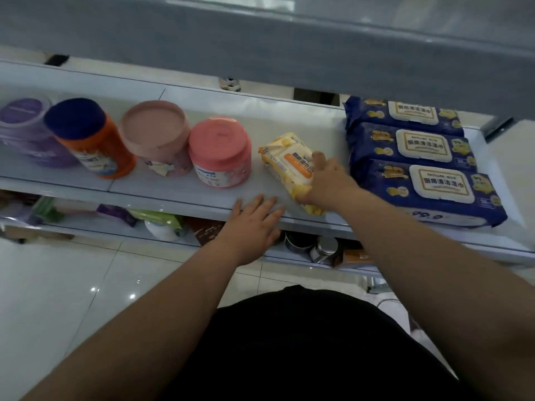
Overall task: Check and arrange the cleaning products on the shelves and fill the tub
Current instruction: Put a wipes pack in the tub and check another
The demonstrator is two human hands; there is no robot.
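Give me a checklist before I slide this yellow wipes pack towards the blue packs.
1. Grip of right hand on yellow wipes pack: ok, it holds the near end.
2. Is left hand clear of the pack: ok, flat on the shelf edge, apart from it.
3. Room beside the blue packs: ok, bare shelf shows between.
4. Is pink jar clear: ok, gap on the other side.
5. Pack's near corner inside the shelf edge: cannot tell.
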